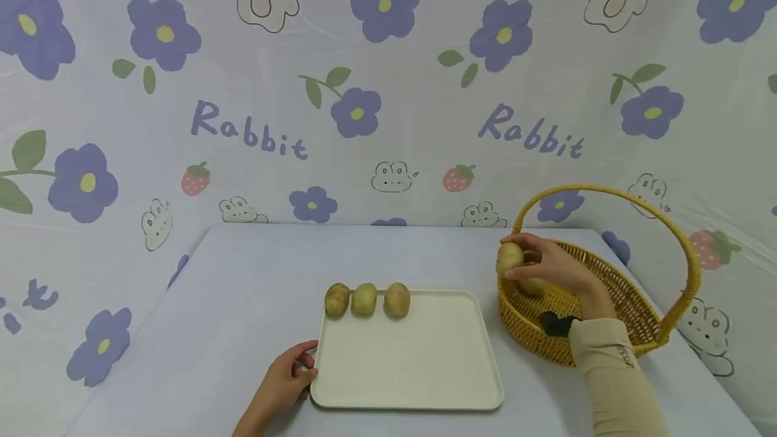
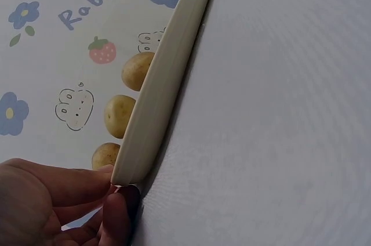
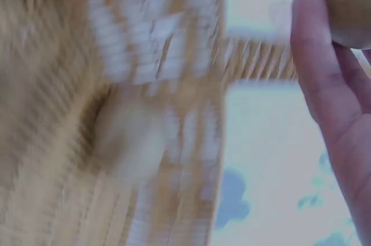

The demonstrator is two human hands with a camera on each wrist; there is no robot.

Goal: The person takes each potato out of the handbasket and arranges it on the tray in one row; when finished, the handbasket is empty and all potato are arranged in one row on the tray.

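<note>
We hold a potato [image 1: 508, 257] in our right hand [image 1: 555, 268], fingers curled round it, just above the near-left rim of the wicker basket [image 1: 631, 302]. At least one more potato [image 1: 534, 285] lies in the basket under that hand; the right wrist view is too blurred to count further. Three potatoes [image 1: 363, 299] already sit in a row along the far-left edge of the cream tray [image 1: 419, 363], just beside one another. We judge the transfer well under way, with the held potato and whatever remains in the basket left to move.

Our left hand [image 1: 285, 383] pinches the tray's near-left corner [image 2: 128, 179], thumb and fingers closed on the rim, steadying it on the desk [image 1: 243, 302].

Edges and open room: the tray's raised rim and the basket's rim stand near each other, with a narrow strip of desk between. The basket handle [image 1: 668, 221] arches above and behind the right hand. To the right of the row, the tray floor is open.
</note>
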